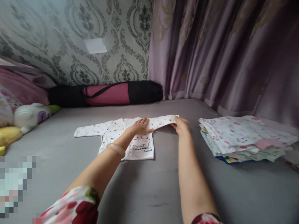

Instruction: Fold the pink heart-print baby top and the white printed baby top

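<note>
A small white long-sleeved baby shirt [116, 128] with a tiny scattered print lies spread on the grey bed sheet. Its lower front carries a cartoon drawing and lettering. My left hand [140, 127] presses flat on the shirt near its right shoulder, fingers stretched out, with a pale bangle [116, 150] on that wrist. At the cuff of the right sleeve, my right hand [181, 124] pinches the fabric between thumb and fingers, and the sleeve is drawn out straight to the side. The other sleeve lies extended to the left.
To the right sits a stack of folded printed cloths [243, 133]. A long black and pink bag [107, 93] lies along the patterned wall. Plush toys [30, 116] rest at the left, and purple curtains [191, 46] hang at the back right. A pixelated patch covers the lower left corner.
</note>
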Available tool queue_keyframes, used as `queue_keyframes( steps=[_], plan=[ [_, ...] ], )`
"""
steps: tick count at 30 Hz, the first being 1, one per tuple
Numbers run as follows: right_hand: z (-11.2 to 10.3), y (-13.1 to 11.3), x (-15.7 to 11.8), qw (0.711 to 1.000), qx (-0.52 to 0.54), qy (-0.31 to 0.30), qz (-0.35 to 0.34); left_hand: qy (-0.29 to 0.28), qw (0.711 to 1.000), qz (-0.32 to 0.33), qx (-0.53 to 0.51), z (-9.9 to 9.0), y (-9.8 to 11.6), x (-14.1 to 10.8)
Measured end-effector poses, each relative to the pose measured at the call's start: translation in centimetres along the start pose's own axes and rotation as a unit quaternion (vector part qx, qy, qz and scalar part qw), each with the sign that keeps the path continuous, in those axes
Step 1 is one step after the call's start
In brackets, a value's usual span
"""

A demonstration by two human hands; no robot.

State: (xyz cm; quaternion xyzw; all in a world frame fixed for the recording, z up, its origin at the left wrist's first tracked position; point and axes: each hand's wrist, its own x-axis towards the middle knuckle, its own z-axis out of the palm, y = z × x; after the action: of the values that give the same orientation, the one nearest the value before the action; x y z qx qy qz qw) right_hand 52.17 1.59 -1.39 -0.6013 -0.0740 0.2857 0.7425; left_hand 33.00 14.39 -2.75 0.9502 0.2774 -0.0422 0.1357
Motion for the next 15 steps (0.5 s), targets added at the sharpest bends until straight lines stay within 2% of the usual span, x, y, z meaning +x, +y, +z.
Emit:
queue_keyframes(
  steps=[3,6,11,15],
  plan=[
    [1.2,-1.2,-1.3,0.996,0.077,0.007,0.052,-0.012,1.000,-0.005,-0.008,-1.1,-0.1,0.6],
    [2.5,-1.8,-2.5,0.991,0.110,-0.055,0.053,-0.027,1.000,-0.009,-0.007,-2.1,0.2,1.1],
    [4.4,-1.7,-4.0,0.984,0.110,-0.134,0.042,-0.035,0.999,-0.013,0.005,-3.0,1.0,1.0],
    [5.0,-1.6,-4.5,0.981,0.110,-0.149,0.050,-0.012,0.999,0.011,-0.030,-3.1,0.5,-0.3]
  ],
)
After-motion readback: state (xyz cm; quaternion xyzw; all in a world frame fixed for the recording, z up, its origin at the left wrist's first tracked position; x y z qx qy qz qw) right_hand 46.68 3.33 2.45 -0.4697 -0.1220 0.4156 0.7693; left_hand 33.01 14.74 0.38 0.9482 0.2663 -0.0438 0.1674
